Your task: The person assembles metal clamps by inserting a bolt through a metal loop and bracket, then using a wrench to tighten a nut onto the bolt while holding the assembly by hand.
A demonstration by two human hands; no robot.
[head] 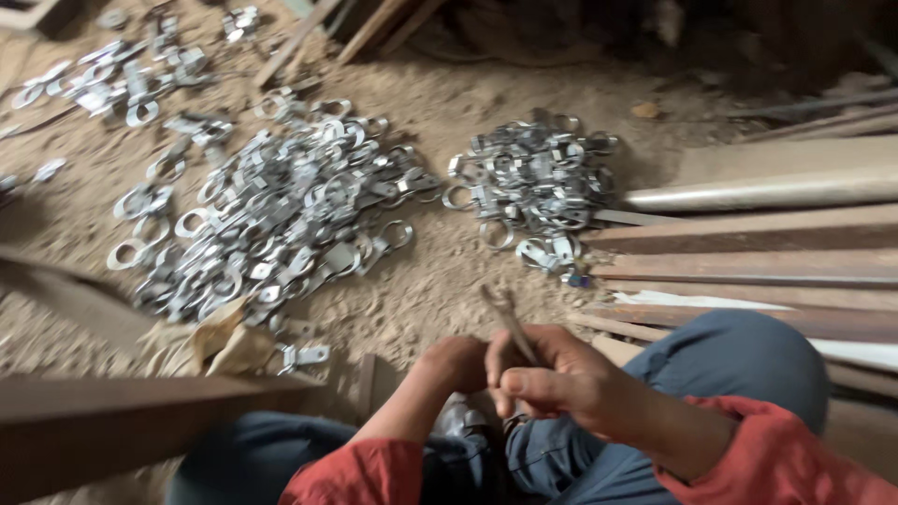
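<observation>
Close together, both hands (510,374) grip a tool (510,323).

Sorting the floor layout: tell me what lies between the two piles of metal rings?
Only bare sandy floor separates the big pile from the small pile, as the head view shows.

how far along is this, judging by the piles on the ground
Hard to say exactly. Two heaps of metal ring clips lie on the sandy floor: a large one and a smaller one, with loose pieces at top left. Which heap is finished cannot be told. In hand: the right hand grips a thin tool, the left hand closes beside it over a blurred metal piece in the lap.
</observation>
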